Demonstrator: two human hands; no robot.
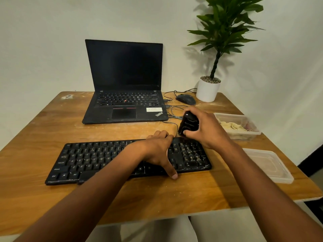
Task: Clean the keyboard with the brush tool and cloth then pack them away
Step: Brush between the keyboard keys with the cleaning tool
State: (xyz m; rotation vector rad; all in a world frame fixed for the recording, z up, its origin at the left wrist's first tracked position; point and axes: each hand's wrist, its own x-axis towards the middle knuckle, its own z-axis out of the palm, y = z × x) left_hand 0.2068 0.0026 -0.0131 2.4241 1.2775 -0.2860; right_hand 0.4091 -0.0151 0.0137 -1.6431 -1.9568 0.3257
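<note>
I saw my left hand (158, 151) spread flat, pressing on the keyboard (108, 159), while my right hand (204, 130) gripped the black brush tool (187, 124) over its number pad.

We take this for a small home or office desk corner — a worn wooden table (52, 123) against a plain wall, with an open laptop (125, 82), wired mouse (185, 99), external keyboard (97, 159) and potted plant (208, 88).
</note>
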